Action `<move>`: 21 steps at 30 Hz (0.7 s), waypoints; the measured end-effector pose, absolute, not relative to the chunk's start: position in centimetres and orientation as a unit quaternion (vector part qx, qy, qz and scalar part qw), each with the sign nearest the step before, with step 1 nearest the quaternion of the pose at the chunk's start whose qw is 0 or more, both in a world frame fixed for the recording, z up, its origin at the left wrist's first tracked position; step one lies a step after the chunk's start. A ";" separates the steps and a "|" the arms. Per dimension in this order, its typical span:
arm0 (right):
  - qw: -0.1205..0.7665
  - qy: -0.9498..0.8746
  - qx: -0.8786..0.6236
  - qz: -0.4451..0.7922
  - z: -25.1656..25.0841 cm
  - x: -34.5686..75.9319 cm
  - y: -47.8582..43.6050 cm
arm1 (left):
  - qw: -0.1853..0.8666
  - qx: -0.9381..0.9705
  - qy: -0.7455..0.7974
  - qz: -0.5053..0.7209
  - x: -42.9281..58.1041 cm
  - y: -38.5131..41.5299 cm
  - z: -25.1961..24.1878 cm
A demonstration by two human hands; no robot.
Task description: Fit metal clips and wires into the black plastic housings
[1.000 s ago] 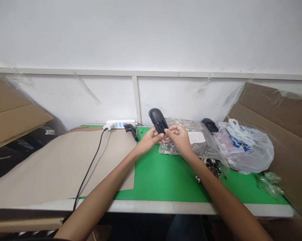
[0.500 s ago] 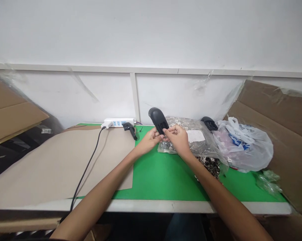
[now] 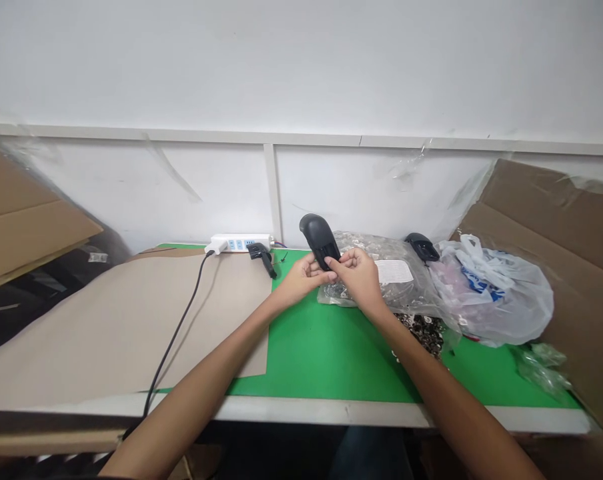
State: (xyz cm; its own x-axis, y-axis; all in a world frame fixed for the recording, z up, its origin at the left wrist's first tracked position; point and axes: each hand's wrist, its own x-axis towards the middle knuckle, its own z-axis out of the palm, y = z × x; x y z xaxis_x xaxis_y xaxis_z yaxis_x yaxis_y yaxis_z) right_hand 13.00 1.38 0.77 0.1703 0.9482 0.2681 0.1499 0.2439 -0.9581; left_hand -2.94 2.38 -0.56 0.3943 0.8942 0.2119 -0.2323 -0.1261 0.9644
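Note:
A black curved plastic housing (image 3: 317, 235), rounded at the top and with a recessed lower part, is held up above the table. My left hand (image 3: 301, 280) grips its lower end from the left, fingers behind it and thumb across the front. From the right, my right hand (image 3: 360, 275) pinches the same lower end, thumb on the recess. Whether a small piece sits under the thumbs is hidden. Behind my hands lies a clear bag of small metal parts (image 3: 394, 293) with a white label (image 3: 394, 271). Loose small metal parts (image 3: 424, 335) spread beside my right forearm.
A white power strip (image 3: 241, 241) with a black cable (image 3: 179, 327) stands at the back left, near another black plastic part (image 3: 262, 259). A similar black part (image 3: 421, 247) and a white plastic bag (image 3: 511, 300) are at right. Cardboard (image 3: 216, 313) covers the green table's (image 3: 326, 360) left side.
The view has shifted slightly, so everything sits a little further right. My left thumb has moved further across the housing's lower end. Both hands keep their hold.

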 end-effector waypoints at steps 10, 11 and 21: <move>0.558 -0.586 -0.408 0.422 1.7 14.9 2.0 | 0.624 0.531 0.332 0.467 -3.8 2.4 0.9; 0.567 -0.617 -0.396 0.376 1.8 15.1 1.9 | 0.638 0.515 0.335 0.465 -4.0 2.4 1.0; 0.487 -0.823 -0.285 0.070 1.4 15.9 2.1 | 0.656 0.540 0.331 0.410 -5.1 2.7 1.1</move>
